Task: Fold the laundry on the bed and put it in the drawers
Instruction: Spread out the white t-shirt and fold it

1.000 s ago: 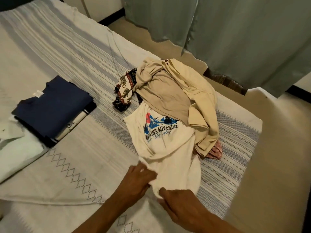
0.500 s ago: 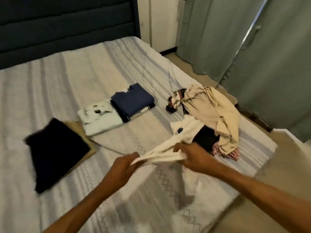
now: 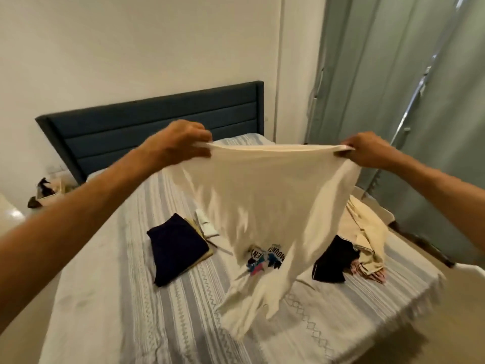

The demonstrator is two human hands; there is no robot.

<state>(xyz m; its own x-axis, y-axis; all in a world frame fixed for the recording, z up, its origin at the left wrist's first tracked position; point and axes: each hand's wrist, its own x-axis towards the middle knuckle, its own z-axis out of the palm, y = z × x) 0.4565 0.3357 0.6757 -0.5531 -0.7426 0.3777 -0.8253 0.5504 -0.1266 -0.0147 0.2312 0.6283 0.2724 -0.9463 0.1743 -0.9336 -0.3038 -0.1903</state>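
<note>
While both hands are pinching the hem, left hand (image 3: 181, 143) and right hand (image 3: 367, 151) are holding the cream T-shirt (image 3: 265, 206) stretched wide in the air above the bed (image 3: 110, 298), printed side hanging upside down. Folded dark garment (image 3: 175, 248) is lying on the bed at left; unfolded beige pile (image 3: 367, 240) is sitting at right.
</note>
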